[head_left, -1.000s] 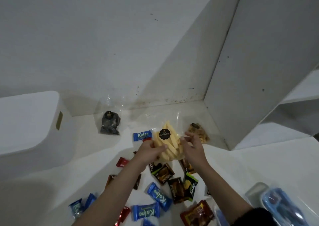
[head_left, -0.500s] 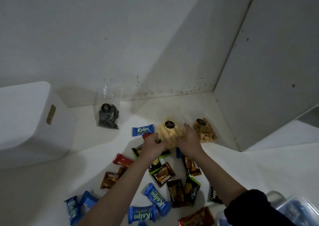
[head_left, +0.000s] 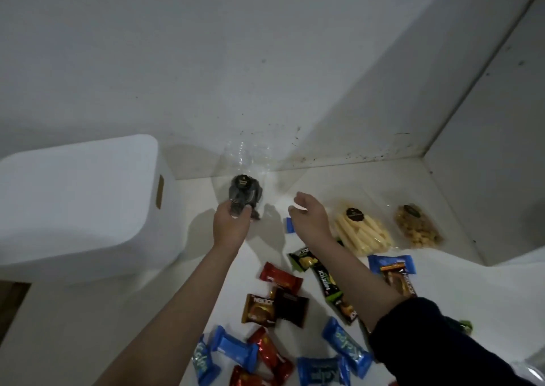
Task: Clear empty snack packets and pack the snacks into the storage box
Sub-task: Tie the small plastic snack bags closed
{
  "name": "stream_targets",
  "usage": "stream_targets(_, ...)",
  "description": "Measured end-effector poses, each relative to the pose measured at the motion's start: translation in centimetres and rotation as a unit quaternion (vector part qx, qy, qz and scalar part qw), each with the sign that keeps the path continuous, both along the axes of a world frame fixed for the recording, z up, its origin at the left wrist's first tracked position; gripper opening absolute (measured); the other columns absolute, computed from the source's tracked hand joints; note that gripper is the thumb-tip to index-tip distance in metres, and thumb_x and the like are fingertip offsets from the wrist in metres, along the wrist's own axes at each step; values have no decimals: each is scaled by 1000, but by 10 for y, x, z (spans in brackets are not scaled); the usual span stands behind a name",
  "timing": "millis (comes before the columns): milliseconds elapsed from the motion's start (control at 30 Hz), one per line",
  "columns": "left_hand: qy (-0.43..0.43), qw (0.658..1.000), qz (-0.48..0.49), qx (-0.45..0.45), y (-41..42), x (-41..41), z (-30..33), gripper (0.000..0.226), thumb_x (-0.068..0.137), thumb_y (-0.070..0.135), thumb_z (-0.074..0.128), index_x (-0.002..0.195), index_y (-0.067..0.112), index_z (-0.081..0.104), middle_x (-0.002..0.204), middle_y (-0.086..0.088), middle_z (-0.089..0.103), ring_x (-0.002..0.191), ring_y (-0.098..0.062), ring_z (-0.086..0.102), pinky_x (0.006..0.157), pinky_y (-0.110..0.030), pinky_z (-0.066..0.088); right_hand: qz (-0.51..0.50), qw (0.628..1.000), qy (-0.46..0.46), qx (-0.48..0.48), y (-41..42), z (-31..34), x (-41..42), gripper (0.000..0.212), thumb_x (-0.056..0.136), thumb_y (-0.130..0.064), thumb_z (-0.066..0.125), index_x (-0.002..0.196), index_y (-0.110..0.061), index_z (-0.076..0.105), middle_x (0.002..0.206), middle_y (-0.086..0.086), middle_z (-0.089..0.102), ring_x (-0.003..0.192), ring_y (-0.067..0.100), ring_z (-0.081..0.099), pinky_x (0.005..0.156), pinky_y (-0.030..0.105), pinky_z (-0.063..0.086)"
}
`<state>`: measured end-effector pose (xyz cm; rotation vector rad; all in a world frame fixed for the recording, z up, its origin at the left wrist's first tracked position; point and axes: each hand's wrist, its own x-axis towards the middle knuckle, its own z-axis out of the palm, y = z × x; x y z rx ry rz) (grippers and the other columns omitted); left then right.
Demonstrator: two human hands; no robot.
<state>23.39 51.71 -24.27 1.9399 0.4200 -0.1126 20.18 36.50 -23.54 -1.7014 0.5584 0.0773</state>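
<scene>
My left hand point(head_left: 231, 223) grips the lower end of a clear bag of dark snacks point(head_left: 246, 192) that stands near the back wall. Just right of that bag my right hand point(head_left: 308, 213) hovers with loosely bent fingers and holds nothing. A clear bag of yellow sticks point(head_left: 362, 232) lies on the white counter to the right of my right hand, with a clear bag of brown nuggets point(head_left: 417, 228) beside it. The white storage box point(head_left: 73, 205) stands at the left, a slot handle in its side. Several small wrapped snacks point(head_left: 281, 278) lie scattered in front.
White walls point(head_left: 265, 61) close the corner behind the counter, and a white panel point(head_left: 495, 149) rises at the right. Blue wrapped snacks point(head_left: 345, 344) crowd the near counter under my forearms. A dark sleeve covers my right arm near the elbow.
Both hands let go of the bag of yellow sticks, which now lies on the counter. My left hand moved left and took hold of the dark snack bag; my right hand followed, empty.
</scene>
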Motion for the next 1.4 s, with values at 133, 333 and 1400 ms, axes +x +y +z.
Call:
stream_targets(133, 48, 998, -36, 14, 29, 42, -12, 71, 90, 29, 59, 148, 9, 23, 154, -11, 28, 140, -26, 30, 114, -35, 29, -16, 999, 32, 30, 43, -7, 32, 54, 93, -14, 52, 144, -12, 35, 144, 5, 45, 128, 20, 46, 96, 27, 40)
stream_targets(333, 59, 990, -123, -28, 42, 62, -30, 55, 88, 8, 59, 139, 6, 38, 135, -15, 52, 126, -30, 50, 106, -38, 40, 6, 998, 39, 51, 75, -15, 59, 60, 91, -6, 51, 147, -12, 29, 150, 6, 38, 130, 18, 44, 105, 31, 40)
stream_targets(1400, -7, 950, -260, -173, 61, -207, 111, 32, 85, 39, 64, 117, 38, 60, 115, 3, 68, 112, -17, 61, 97, -42, 43, -42, 964, -256, 64, 24, 122, -191, 14, 93, -14, 56, 90, -5, 67, 78, 5, 71, 58, 9, 62, 58, 27, 54)
